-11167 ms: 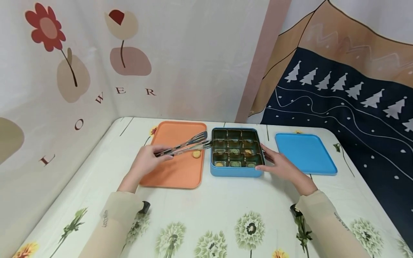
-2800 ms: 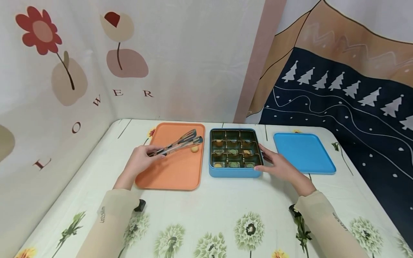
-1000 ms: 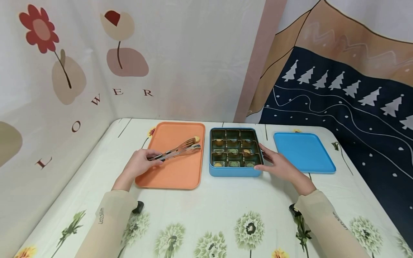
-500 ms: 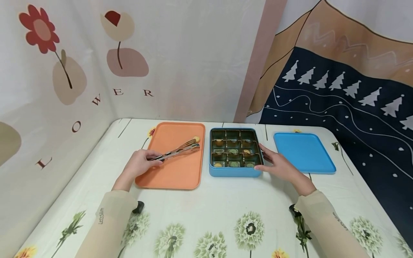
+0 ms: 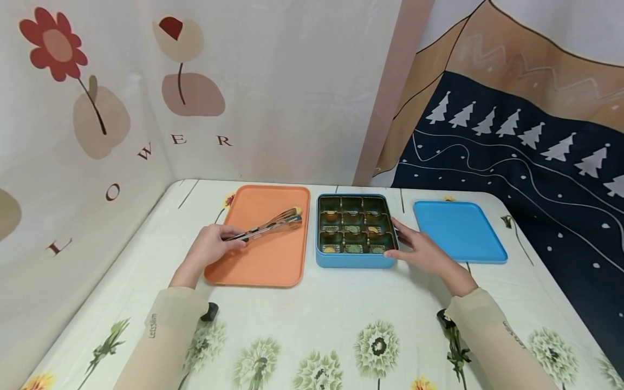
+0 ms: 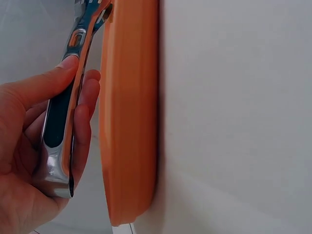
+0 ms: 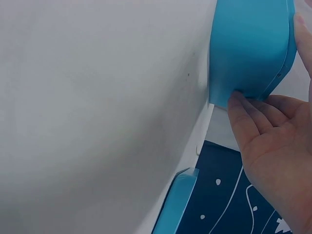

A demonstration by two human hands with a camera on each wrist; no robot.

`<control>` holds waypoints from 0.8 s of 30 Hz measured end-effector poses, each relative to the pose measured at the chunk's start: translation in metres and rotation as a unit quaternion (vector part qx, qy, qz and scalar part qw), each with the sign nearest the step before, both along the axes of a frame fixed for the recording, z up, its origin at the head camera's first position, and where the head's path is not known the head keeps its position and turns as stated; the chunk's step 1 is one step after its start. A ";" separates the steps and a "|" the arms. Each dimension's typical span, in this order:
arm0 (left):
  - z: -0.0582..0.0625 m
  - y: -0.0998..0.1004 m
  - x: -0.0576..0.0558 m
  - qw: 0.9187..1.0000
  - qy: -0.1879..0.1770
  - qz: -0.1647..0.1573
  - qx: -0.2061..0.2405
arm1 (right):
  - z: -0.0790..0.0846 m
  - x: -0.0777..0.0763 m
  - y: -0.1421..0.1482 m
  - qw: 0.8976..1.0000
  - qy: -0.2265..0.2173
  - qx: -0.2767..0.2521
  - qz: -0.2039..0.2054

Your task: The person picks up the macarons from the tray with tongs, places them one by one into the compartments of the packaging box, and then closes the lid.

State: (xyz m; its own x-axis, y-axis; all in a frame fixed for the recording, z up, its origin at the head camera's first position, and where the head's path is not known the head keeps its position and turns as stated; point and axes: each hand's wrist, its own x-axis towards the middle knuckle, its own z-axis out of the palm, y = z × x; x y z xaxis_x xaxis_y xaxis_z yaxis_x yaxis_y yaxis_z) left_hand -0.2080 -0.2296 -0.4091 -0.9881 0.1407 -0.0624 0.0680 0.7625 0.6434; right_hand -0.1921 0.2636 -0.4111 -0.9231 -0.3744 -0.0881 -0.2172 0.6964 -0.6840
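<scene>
My left hand [image 5: 210, 246] grips a pair of metal tongs [image 5: 265, 228] over the orange tray [image 5: 258, 268]. Dark grip panels show on the tongs in the left wrist view, under the thumb. A small, round, yellowish piece [image 5: 298, 209] lies near the tray's right edge, at the tongs' tips and partly hidden by them. To the right stands a blue box [image 5: 356, 261] divided into several dark compartments, some with small yellow, green or orange pieces inside. My right hand [image 5: 423, 250] rests at its right front corner, thumb in front and nearly straight fingers against the side.
A flat blue tray or lid [image 5: 460, 233] lies to the right of the box. The white tablecloth [image 5: 292, 319] has printed flowers. Patterned curtains [image 5: 283, 108] hang just behind and beside the table.
Eleven seconds ago the tongs' tips reached the box's left rim; they are now back over the tray. The round piece has shifted toward the tray's far side. The right hand has stayed put.
</scene>
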 end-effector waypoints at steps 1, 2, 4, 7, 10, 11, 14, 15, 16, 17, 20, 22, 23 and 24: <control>0.001 0.000 0.000 1.000 0.004 0.000 -0.003 | 0.000 0.000 0.000 1.000 0.001 0.000 0.001; 0.001 0.000 -0.001 1.000 0.007 0.000 -0.005 | 0.000 0.000 0.000 1.000 0.001 0.000 0.001; 0.003 0.000 -0.002 1.000 0.014 0.000 -0.011 | 0.000 0.000 0.000 1.000 0.000 0.000 0.001; 0.005 0.000 -0.002 1.000 0.017 0.002 -0.015 | 0.000 0.000 0.000 1.000 0.000 0.000 0.002; 0.007 0.000 -0.003 1.000 0.020 0.005 -0.013 | 0.000 0.000 0.000 1.000 -0.002 -0.002 0.001; 0.007 0.000 -0.003 1.000 0.023 0.006 -0.014 | 0.000 0.000 0.000 1.000 -0.002 -0.002 0.001; 0.010 0.001 -0.004 0.999 0.028 0.012 -0.010 | 0.000 -0.001 0.000 1.000 0.000 -0.003 0.002; 0.010 0.002 -0.005 0.999 0.030 0.014 -0.009 | -0.001 -0.001 0.000 1.000 0.002 -0.003 0.002; 0.011 0.003 -0.005 0.999 0.029 0.017 -0.007 | -0.001 -0.001 0.000 1.000 0.002 -0.002 0.001; 0.012 0.003 -0.005 0.999 0.029 0.019 -0.007 | -0.001 -0.001 0.000 1.000 0.002 -0.002 0.001; 0.013 0.005 -0.006 0.999 0.026 0.027 -0.003 | -0.001 -0.001 0.000 1.000 0.004 -0.001 0.002; 0.014 0.007 -0.006 0.999 0.025 0.031 -0.001 | -0.001 -0.001 -0.001 1.000 0.003 -0.001 0.001; 0.014 0.008 -0.006 0.999 0.025 0.034 0.000 | -0.001 0.000 -0.001 1.000 0.003 -0.002 0.002; 0.015 0.009 -0.007 0.999 0.025 0.034 0.004 | -0.001 0.000 -0.001 1.000 0.003 -0.003 0.003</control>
State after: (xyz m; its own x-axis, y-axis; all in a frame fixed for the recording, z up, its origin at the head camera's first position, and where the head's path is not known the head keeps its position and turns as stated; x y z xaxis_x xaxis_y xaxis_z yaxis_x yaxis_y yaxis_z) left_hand -0.2149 -0.2207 -0.3942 -0.9973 0.0729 -0.0125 0.0475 0.7612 0.6468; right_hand -0.1924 0.2628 -0.4117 -0.9215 -0.3802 -0.0793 -0.2257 0.6905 -0.6872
